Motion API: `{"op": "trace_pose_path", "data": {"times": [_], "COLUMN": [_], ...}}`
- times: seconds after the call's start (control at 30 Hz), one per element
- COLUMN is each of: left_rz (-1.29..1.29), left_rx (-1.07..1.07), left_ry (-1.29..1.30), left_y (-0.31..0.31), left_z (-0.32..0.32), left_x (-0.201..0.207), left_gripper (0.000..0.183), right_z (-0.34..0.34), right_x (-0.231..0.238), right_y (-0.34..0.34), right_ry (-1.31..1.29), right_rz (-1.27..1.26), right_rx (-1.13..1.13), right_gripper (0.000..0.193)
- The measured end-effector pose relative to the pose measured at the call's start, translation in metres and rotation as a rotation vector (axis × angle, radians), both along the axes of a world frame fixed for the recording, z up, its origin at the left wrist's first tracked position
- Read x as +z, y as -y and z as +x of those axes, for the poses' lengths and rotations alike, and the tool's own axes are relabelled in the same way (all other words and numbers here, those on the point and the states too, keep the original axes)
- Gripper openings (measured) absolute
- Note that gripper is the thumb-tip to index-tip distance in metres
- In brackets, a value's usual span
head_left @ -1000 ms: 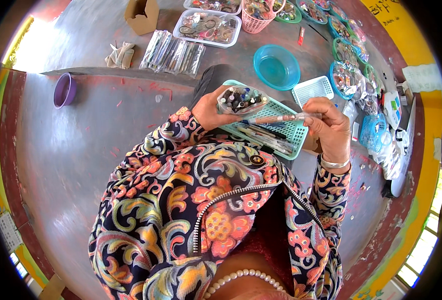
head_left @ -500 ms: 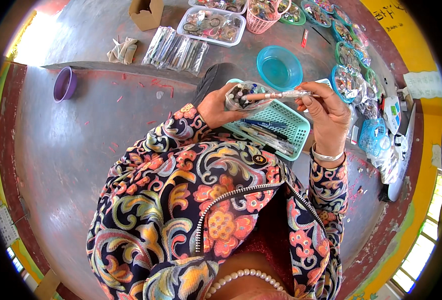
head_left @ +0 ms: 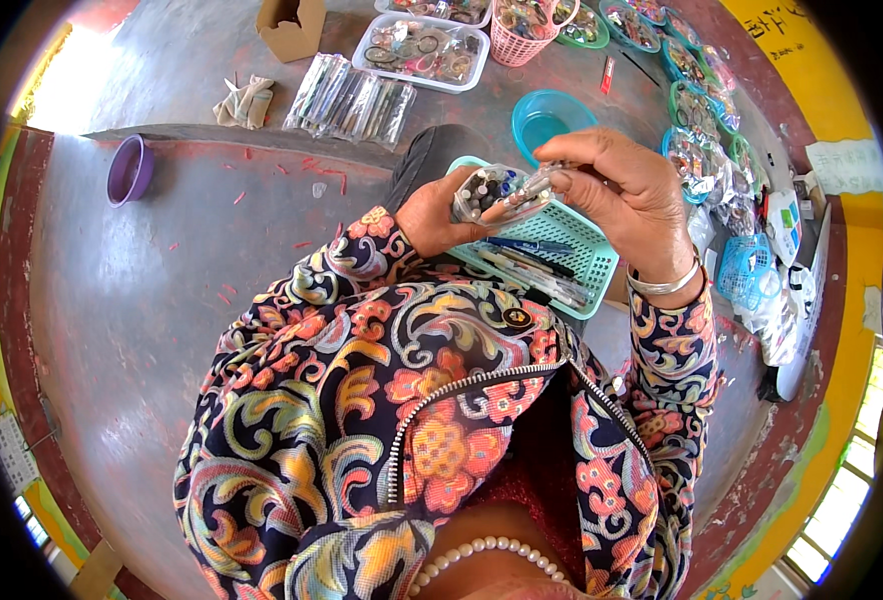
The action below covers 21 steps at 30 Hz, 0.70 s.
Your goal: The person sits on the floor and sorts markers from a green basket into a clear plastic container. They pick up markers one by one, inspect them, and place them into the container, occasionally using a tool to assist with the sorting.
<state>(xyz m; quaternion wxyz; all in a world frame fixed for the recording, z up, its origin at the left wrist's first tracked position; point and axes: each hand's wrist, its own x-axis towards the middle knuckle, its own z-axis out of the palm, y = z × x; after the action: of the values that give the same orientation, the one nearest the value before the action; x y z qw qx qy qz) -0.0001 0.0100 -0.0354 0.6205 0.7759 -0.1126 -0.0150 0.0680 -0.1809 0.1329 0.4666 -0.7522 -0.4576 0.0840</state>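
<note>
The left hand (head_left: 440,215) grips a clear bag (head_left: 492,192) of pens upright, mouth open. The right hand (head_left: 627,190) pinches what seems a pen (head_left: 545,180) at its opening, above the basket (head_left: 577,250).

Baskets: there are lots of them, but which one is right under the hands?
The teal rectangular basket with pens lying in it sits right below both hands. The pink basket and the blue basket are farther away.

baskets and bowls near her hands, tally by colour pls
teal mesh basket: 1
turquoise bowl: 1
purple bowl: 1
pink basket: 1
blue basket: 1
total: 5
</note>
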Motion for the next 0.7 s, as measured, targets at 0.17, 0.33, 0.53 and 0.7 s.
{"op": "trace_pose_path", "data": {"times": [0.17,0.33,0.53,0.7], "left_rz": [-0.072,-0.082,-0.066,-0.049], "left_rx": [-0.056,-0.069,-0.034,-0.031], "left_ry": [0.031,0.079,0.140,0.145], "left_y": [-0.005,-0.008,-0.009,-0.009], "left_z": [-0.002,-0.002,0.002,0.001], "left_x": [0.003,-0.001,-0.007,-0.008], "left_gripper": [0.075,0.077,0.081,0.082], "right_z": [-0.001,0.000,-0.005,-0.015], "right_x": [0.005,0.001,-0.031,-0.034], "right_y": [-0.009,-0.008,-0.011,-0.018], "right_ry": [0.201,0.121,-0.079,-0.198], "right_rz": [0.004,-0.052,-0.054,-0.161], "right_rx": [0.054,0.031,-0.063,-0.188], "right_gripper": [0.018,0.018,0.017,0.012]}}
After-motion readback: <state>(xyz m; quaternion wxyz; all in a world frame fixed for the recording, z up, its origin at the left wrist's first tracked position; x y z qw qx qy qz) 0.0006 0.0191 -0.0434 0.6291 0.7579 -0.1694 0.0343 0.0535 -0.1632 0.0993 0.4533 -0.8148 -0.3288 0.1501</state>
